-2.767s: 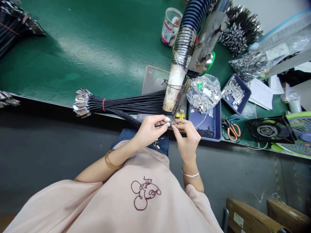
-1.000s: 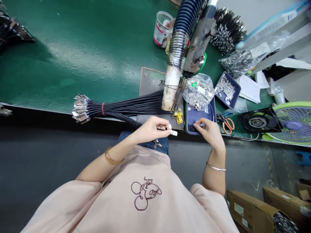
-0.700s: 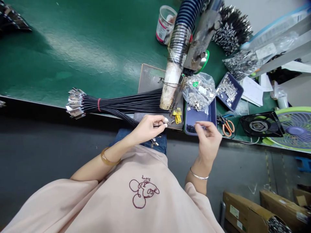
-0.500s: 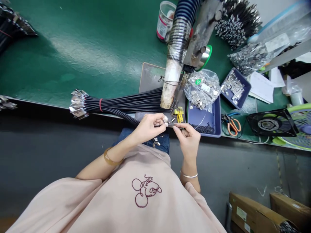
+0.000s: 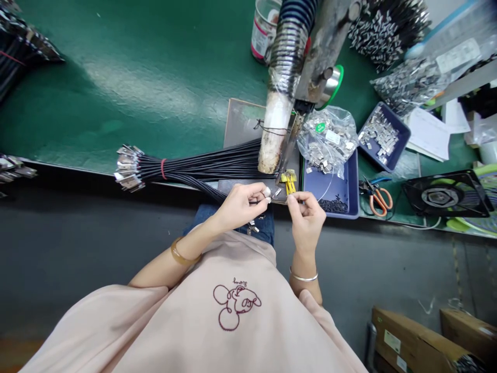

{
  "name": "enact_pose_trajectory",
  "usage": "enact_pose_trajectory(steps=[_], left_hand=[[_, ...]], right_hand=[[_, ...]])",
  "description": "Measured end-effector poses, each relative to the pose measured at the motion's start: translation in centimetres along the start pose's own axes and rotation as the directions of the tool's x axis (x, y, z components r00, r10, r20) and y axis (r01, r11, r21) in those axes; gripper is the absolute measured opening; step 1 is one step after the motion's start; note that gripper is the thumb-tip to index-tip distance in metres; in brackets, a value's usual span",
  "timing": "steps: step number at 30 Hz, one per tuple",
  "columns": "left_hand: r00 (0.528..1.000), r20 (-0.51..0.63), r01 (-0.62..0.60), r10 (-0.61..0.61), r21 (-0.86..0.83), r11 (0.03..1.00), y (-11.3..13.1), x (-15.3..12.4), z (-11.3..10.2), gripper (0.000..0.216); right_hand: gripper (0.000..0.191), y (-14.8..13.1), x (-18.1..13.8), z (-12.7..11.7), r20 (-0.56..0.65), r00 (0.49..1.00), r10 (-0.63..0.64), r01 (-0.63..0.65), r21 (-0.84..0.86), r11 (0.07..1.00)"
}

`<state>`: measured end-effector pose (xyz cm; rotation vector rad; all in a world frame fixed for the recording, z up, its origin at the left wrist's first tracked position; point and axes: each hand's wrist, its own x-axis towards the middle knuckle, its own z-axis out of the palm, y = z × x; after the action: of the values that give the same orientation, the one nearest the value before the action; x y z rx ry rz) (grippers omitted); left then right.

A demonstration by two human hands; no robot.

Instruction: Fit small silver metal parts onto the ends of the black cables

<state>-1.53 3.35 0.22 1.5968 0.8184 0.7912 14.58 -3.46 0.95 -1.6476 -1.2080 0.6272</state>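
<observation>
A: In the head view, what is the left hand (image 5: 244, 206) doing?

B: It's pinching a slim black round cable (image 5: 254, 202) by the front edge of the green-topped bench (image 5: 155, 98). A small silver metal piece (image 5: 277, 192) is showing just beyond the fingertips; I'm not managing to tell whether it's joined to the cable.

A: And the right hand (image 5: 306, 212)?

B: Its fingertips are sitting close together just beside a yellow clip-shaped piece (image 5: 289, 182). I can't tell whether they're gripping anything small.

A: What could be going wrong from here?

B: A slack pinch — that's my main worry. The cable is thin, so it could be twisting and throwing the silver piece out of line. Also, a slender metal rod (image 5: 285, 150) is hanging close above; a careless lift could be bringing fingers against it.

A: Anything else?

B: The thick black cable bundle (image 5: 209, 167) is lying along the edge — a snagging sleeve could be dragging it off.
</observation>
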Motion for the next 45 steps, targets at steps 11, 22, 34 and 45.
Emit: enact_pose_trajectory(steps=[11,22,34,45], left_hand=[[0.999,0.031,0.013,-0.012,-0.023,1.000,-0.4,-0.2,-0.2,0.010],[0.999,0.048,0.027,-0.025,-0.050,0.998,-0.4,-0.2,-0.3,0.009],[0.998,0.045,-0.038,0.037,0.024,0.999,-0.4,-0.2,-0.5,0.014],[0.999,0.051,-0.005,0.011,-0.123,0.992,0.8,-0.4,-1.5,0.026]], right_hand=[[0.022,0.1,0.2,0.6,0.109,0.992,-0.056,0.060,-0.034,0.998],[0.023,-0.2,0.4,0.5,0.142,0.989,-0.030,0.039,-0.058,0.998],[0.027,-0.4,0.0,1.0,0.124,0.952,-0.281,0.306,-0.301,0.903],[0.021,-2.0,-1.4,-2.0,-0.314,0.895,-0.317,0.291,-0.128,0.948]])
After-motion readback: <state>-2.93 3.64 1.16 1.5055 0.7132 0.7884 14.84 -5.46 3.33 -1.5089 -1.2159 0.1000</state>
